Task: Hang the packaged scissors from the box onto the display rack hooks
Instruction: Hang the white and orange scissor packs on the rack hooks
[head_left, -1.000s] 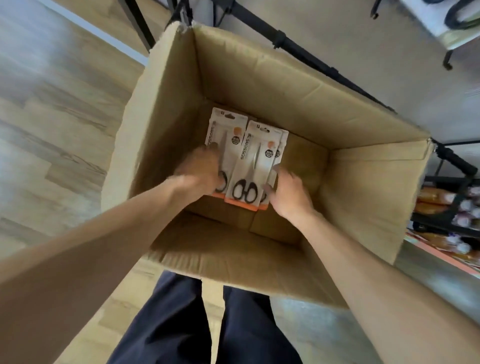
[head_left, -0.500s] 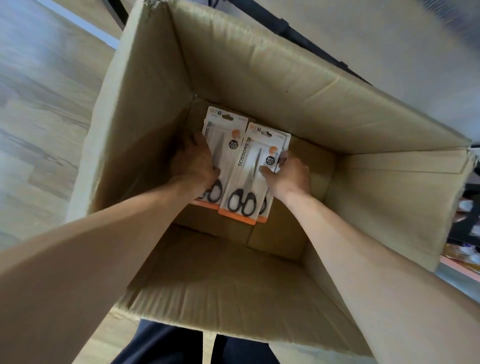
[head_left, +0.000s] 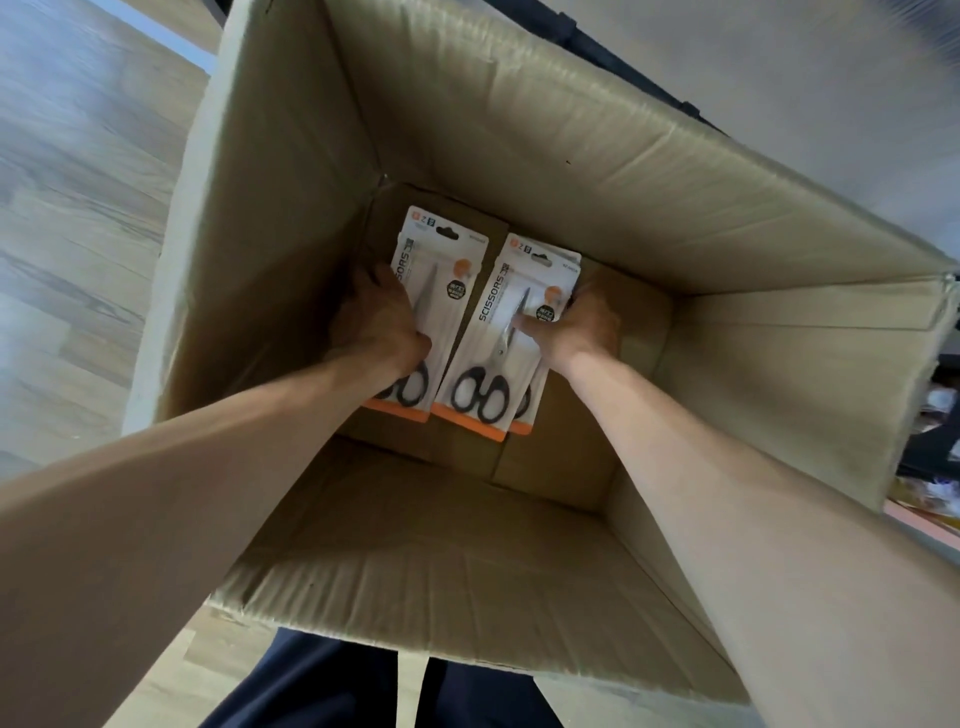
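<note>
My left hand (head_left: 382, 325) grips the left scissors pack (head_left: 441, 291), covering its lower half. My right hand (head_left: 576, 325) pinches the right pack (head_left: 506, 332), fingers hidden behind it. Both lie on the cardboard box (head_left: 519, 130) floor; a third pack barely shows beneath.

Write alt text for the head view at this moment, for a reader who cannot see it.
Both hands reach into a deep cardboard box: the left hand grips the left scissors pack, and the right hand grips the right scissors pack, thumb on its front. Another pack's edge shows beneath the right one, and the packs lie on the box bottom.
</note>
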